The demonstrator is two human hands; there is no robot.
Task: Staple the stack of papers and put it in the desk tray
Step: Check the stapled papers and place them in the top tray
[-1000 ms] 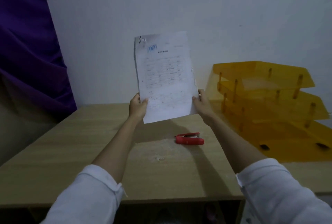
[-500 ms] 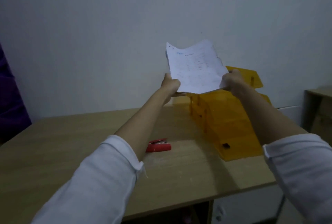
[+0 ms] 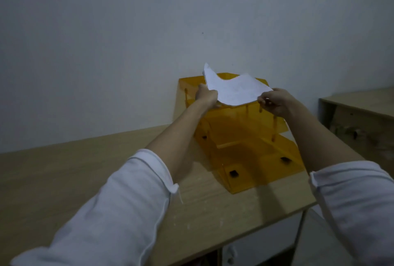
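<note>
The white stack of papers (image 3: 232, 89) lies almost flat, sagging in the middle, just over the top tier of the orange three-tier desk tray (image 3: 251, 154). My left hand (image 3: 205, 96) grips its left edge and my right hand (image 3: 275, 102) pinches its right near corner. The far left corner of the stack curls upward. The stapler is out of view, hidden behind my left arm or outside the frame.
The tray stands on a light wooden desk (image 3: 64, 172) against a pale wall (image 3: 128, 41). The desk's right edge runs just past the tray. A second wooden desk (image 3: 362, 114) stands further right, with a gap between the two.
Both hands carried the papers from upright in front of me rightward and tipped them flat over the tray's top tier. My view swung right, and the red stapler left sight.
</note>
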